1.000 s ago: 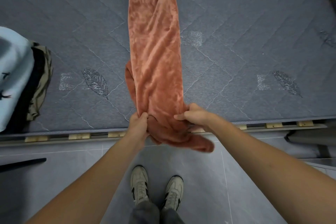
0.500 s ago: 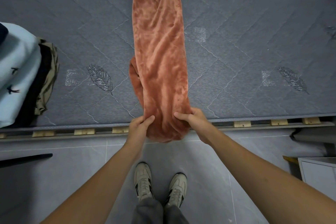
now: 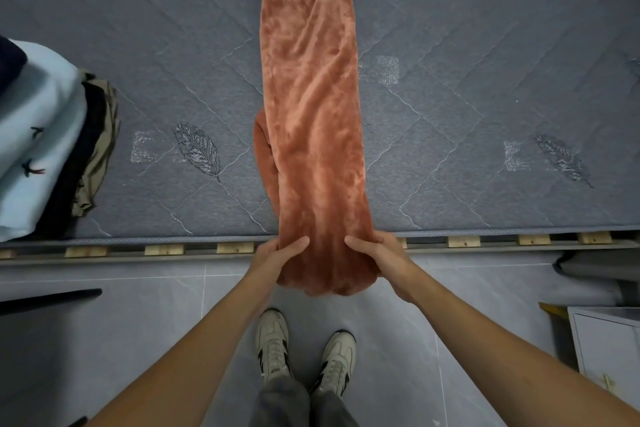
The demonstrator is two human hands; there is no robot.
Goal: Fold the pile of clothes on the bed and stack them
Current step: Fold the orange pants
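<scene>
Rust-orange plush trousers (image 3: 308, 121) lie lengthwise on the grey quilted bed (image 3: 485, 45); we pinch their overhanging end, left hand (image 3: 280, 255) and right hand (image 3: 377, 253). Uneven lifting could skew our fold.

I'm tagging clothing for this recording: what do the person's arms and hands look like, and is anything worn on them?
Both forearms are bare as far as the frame shows: no sleeves appear. The left hand and right hand wear no gloves, and no rings, watch or bracelet show on the fingers or wrists. There are no markings, cables or straps. Below, the person wears grey trousers and off-white trainers with dark stripes.
</scene>
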